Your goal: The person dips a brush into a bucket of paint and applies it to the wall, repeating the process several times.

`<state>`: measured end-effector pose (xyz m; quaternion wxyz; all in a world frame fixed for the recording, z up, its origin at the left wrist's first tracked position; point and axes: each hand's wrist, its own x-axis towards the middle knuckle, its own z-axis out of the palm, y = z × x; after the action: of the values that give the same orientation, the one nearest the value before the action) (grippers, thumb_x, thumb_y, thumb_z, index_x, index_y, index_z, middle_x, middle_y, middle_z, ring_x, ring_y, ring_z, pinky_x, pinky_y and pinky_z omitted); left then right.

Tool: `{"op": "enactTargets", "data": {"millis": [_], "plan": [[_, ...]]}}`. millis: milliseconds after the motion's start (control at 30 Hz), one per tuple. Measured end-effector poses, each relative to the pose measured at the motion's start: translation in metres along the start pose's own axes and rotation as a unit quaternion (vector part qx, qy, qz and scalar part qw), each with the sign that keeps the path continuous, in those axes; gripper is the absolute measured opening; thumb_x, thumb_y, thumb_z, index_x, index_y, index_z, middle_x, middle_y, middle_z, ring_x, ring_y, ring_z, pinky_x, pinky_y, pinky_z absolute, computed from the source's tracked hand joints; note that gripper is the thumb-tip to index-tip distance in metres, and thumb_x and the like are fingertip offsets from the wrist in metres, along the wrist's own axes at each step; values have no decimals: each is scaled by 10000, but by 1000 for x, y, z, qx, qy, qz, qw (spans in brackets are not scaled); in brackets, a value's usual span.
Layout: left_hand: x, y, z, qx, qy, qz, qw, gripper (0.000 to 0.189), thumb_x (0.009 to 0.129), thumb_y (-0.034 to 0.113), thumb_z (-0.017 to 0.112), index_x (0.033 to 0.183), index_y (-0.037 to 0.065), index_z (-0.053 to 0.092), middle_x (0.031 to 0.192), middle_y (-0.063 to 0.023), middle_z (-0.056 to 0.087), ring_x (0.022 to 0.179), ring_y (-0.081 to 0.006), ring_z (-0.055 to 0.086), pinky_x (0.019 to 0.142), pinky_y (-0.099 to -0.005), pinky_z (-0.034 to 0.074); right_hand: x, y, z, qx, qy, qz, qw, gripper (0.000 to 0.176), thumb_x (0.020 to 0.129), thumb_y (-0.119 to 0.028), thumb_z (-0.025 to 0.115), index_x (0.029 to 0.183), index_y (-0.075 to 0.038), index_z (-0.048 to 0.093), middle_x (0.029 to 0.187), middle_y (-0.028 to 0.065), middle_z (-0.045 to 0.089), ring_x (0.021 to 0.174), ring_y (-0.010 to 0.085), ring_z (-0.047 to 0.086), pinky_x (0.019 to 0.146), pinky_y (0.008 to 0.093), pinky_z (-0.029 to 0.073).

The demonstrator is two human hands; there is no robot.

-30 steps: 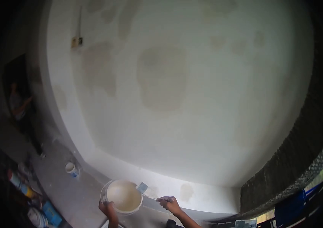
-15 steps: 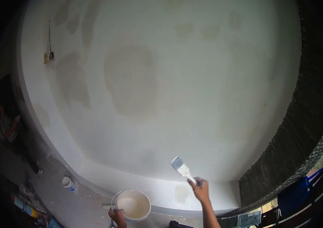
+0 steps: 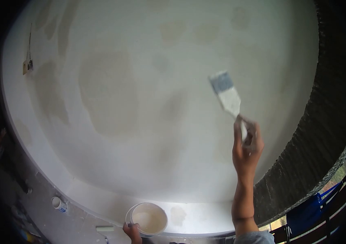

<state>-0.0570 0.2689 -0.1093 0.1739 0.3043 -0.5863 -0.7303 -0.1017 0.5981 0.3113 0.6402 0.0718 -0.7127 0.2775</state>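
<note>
My right hand [image 3: 249,140] is closed around the handle of a wide paintbrush [image 3: 230,99], raised in front of the wall. The brush has a white handle and a bluish-grey head that points up and left. Low in the view, my left hand [image 3: 132,233] grips the rim and handle side of a white bucket [image 3: 165,217]. Pale, creamy paint [image 3: 148,217] lies inside the bucket. Behind both hands rises a whitish wall [image 3: 173,162] with several darker, beige patches [image 3: 108,93].
A small white tub [image 3: 59,204] stands on the floor at lower left, near a pale flat bar [image 3: 105,229]. An outlet box [image 3: 27,67] with wires is on the left wall. Rough dark masonry [image 3: 303,150] borders the right, with blue cloth [image 3: 305,215] below. A person [image 3: 0,146] is dimly visible at far left.
My right hand has lifted the paintbrush up and to the right, extending the arm higher over the wall. The bucket and left hand sit slightly farther right as the view has shifted.
</note>
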Motion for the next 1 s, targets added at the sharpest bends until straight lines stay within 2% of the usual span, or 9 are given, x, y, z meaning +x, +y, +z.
{"op": "enactTargets", "data": {"millis": [67, 433, 500, 533, 633, 733, 833, 933, 1000], "plan": [[13, -4, 12, -46, -32, 15, 998, 272, 535, -82, 553, 794, -4, 525, 693, -41, 523, 566, -182, 499, 505, -311, 399, 20, -5, 15, -31, 32, -20, 999, 157, 882, -25, 637, 1034, 15, 625, 665, 56, 579, 525, 50, 425, 463, 221, 311], [113, -26, 11, 38, -128, 13, 991, 311, 496, -76, 585, 777, 21, 494, 694, -25, 505, 545, -164, 489, 477, -306, 385, 88, -14, 110, -53, 123, -28, 991, 122, 902, -71, 599, 970, 30, 608, 676, 155, 611, 529, 222, 557, 503, 350, 412], [119, -24, 9, -4, -135, 3, 991, 352, 712, -47, 570, 1039, -55, 440, 669, -60, 548, 521, -156, 501, 451, -301, 400, 89, -16, 120, -84, 110, -3, 990, 114, 905, -75, 595, 952, 30, 597, 640, 152, 586, 523, 247, 542, 503, 378, 410], [117, -17, 8, -25, -138, -4, 990, 386, 820, -32, 563, 1170, -93, 412, 657, -78, 569, 509, -151, 506, 439, -299, 407, 85, -16, 124, -92, 111, 0, 990, 112, 905, -73, 595, 951, 28, 599, 634, 148, 580, 515, 244, 534, 500, 376, 407], [125, 7, 3, 42, -185, 21, 982, 381, 814, -17, 584, 1158, -84, 434, 691, -103, 595, 519, -162, 522, 444, -294, 409, 67, -16, 129, -107, 114, 14, 988, 102, 904, -63, 596, 942, 32, 598, 618, 139, 574, 501, 217, 522, 487, 354, 396], [150, -9, 7, 18, -151, 60, 987, 303, 814, -13, 584, 1092, -72, 478, 700, -109, 595, 528, -158, 524, 446, -287, 412, 62, -30, 120, -64, 143, -10, 988, 96, 907, -56, 593, 936, 36, 596, 616, 133, 581, 493, 177, 515, 474, 332, 383], [150, 14, 9, 12, -161, 25, 987, 247, 814, -20, 570, 1044, -62, 488, 694, -102, 578, 527, -150, 510, 450, -291, 423, 76, -50, 113, -104, 138, 3, 985, 88, 913, -52, 581, 928, 33, 598, 604, 116, 581, 463, 135, 480, 454, 313, 367], [148, 31, 20, 94, -105, 6, 990, 291, 514, -80, 577, 769, 19, 477, 682, -35, 500, 541, -166, 496, 480, -309, 397, 92, -49, 119, -111, 139, -5, 984, 100, 916, -67, 574, 924, 30, 601, 583, 121, 570, 440, 151, 469, 448, 323, 367], [161, 11, 18, 111, -100, 0, 989, 323, 483, -66, 584, 793, -5, 520, 721, -50, 531, 609, -198, 534, 549, -315, 429, 96, -44, 123, -130, 124, 13, 984, 106, 915, -73, 574, 926, 29, 601, 573, 128, 564, 437, 164, 472, 449, 332, 370]]}}
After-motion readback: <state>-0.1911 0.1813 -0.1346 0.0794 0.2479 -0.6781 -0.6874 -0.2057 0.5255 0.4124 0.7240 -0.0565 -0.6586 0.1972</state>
